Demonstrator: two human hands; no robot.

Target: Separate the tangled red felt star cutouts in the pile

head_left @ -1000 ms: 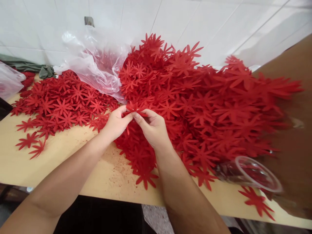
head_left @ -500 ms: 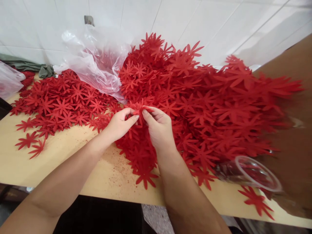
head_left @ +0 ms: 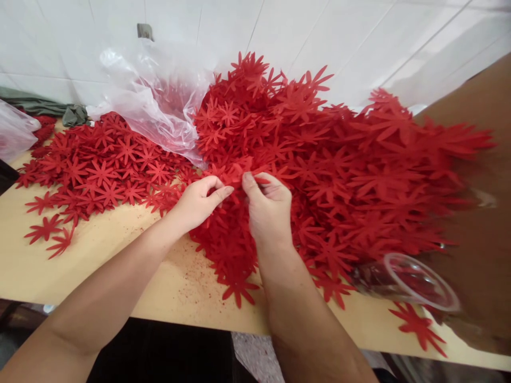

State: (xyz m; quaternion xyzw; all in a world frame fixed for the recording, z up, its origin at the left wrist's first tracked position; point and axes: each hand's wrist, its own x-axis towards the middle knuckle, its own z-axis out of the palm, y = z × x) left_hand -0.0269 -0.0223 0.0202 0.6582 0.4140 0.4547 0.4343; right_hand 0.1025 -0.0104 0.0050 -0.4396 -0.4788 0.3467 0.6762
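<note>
Red flower-shaped cutouts with long narrow petals form a big heap (head_left: 319, 175) in front of my hands. My left hand (head_left: 199, 203) is closed in a pinch at the heap's near left side, thumb and forefinger on the petals of a red flower cutout (head_left: 239, 171). Just to its right, my right hand (head_left: 269, 205) pinches the same cutout between thumb and fingers, a petal showing past its forefinger. The fingertips partly cover the cutout, and it blends with the red pieces behind it.
A second, lower pile of red cutouts (head_left: 99, 170) lies at left. Behind stands a crumpled clear plastic bag (head_left: 155, 101) against the tiled wall. A clear plastic cup (head_left: 419, 282) lies on its side at right, beside a brown cardboard box (head_left: 479, 234). The table (head_left: 120, 266) is light wood.
My right hand has shifted a little to the right, away from my left hand, and the gap between their fingertips has widened. My left hand has barely moved.
</note>
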